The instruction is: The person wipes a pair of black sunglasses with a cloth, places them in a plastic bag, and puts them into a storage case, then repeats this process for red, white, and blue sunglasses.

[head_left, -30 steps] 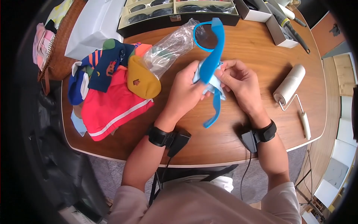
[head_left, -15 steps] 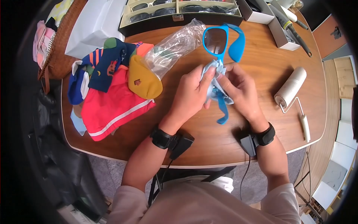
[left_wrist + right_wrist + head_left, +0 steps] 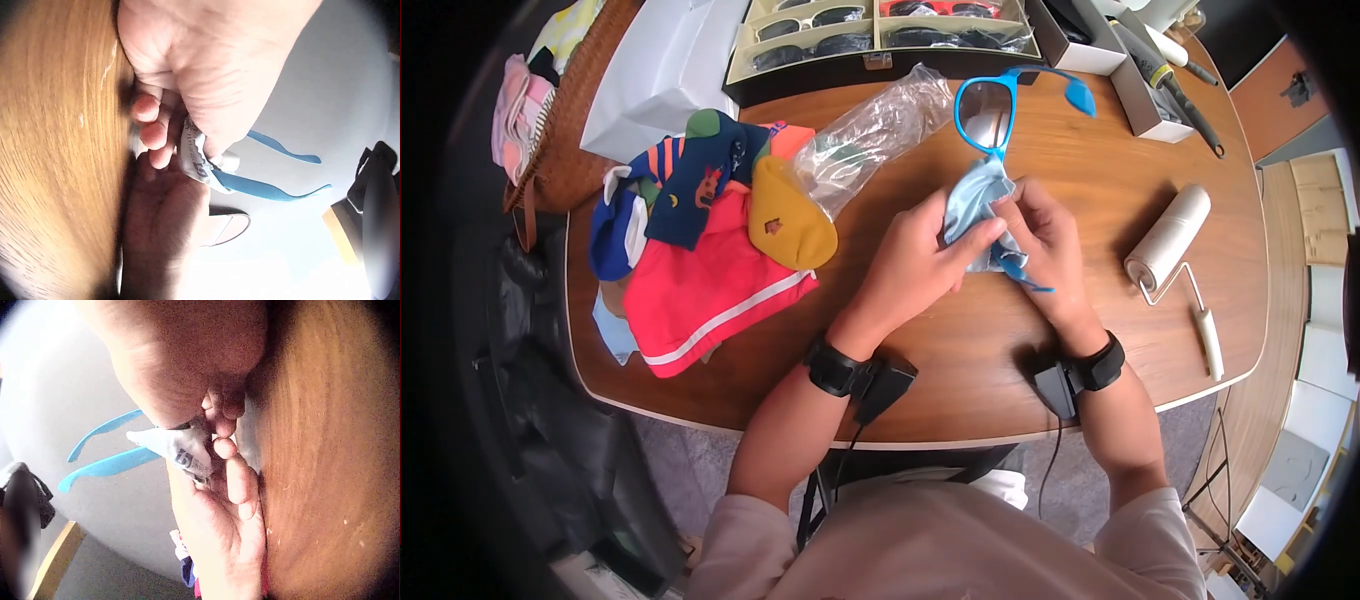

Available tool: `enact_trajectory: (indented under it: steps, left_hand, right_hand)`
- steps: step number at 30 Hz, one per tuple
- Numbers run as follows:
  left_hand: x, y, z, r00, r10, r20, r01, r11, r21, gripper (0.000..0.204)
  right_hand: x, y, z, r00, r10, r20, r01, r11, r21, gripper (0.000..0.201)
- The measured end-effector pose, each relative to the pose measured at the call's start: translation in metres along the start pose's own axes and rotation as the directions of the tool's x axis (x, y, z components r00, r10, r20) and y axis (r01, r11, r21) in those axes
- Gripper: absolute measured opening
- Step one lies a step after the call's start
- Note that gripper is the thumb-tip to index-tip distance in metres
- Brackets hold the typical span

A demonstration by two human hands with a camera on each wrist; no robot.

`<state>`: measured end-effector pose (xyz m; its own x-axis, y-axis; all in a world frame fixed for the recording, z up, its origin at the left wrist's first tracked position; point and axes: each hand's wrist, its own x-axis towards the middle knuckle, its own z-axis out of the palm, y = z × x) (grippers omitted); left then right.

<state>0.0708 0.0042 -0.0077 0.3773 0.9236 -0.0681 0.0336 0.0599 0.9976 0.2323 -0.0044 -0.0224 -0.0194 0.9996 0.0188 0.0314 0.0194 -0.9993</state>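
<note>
Both hands hold a pair of blue-framed sunglasses over the table, with a pale blue cloth wrapped round one lens. The left hand pinches the cloth from the left, its thumb laid across the front. From the other side the right hand grips cloth and glasses, thumb near the left thumb. The other dark lens sticks out bare above the cloth, one temple reaching to the right. Both blue temples show in the left wrist view. Dark print marks the cloth in the right wrist view. The covered lens is hidden.
A clear plastic bag lies beyond the left hand, next to a pile of socks and a red garment. At the right lies a lint roller. A case of sunglasses stands at the back, with an open white box beside it.
The sunglasses have turned, so the bare lens now faces up and the temples point rightward. The left thumb has shifted lower across the cloth.
</note>
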Motion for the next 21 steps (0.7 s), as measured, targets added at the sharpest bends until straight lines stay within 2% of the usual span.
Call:
enact_trajectory:
  steps: [3,9,12,15,18,21]
  left_hand:
    - [0.0,-0.004,-0.002,0.999,-0.017,0.04,0.017,1.0,-0.005,0.032]
    - [0.0,-0.007,-0.004,0.998,-0.048,0.036,0.05,0.997,-0.063,0.029]
    - [0.0,-0.008,-0.002,1.0,-0.009,0.01,0.009,0.998,-0.062,0.029]
    - [0.001,-0.008,-0.001,0.999,0.023,-0.047,-0.025,0.999,-0.046,0.026]
    - [0.001,-0.008,-0.005,0.999,-0.03,-0.04,0.025,0.992,-0.126,0.024]
    - [0.001,-0.009,-0.003,0.994,-0.009,-0.108,-0.007,0.989,-0.146,0.023]
  right_hand:
    - [0.001,0.003,0.0,1.0,0.026,-0.009,-0.026,1.0,-0.016,0.016]
    - [-0.002,-0.006,0.01,0.995,0.085,-0.054,-0.079,0.992,0.093,0.013]
    - [-0.003,0.002,0.002,0.999,0.044,0.013,-0.044,0.999,0.0,0.013]
    - [-0.001,-0.001,0.003,0.999,0.015,0.031,-0.015,1.0,0.018,0.016]
    - [-0.002,-0.009,0.006,0.997,0.063,0.037,-0.067,0.991,0.119,0.017]
    - [-0.002,-0.001,-0.002,0.992,0.069,0.104,-0.075,0.996,0.056,0.019]
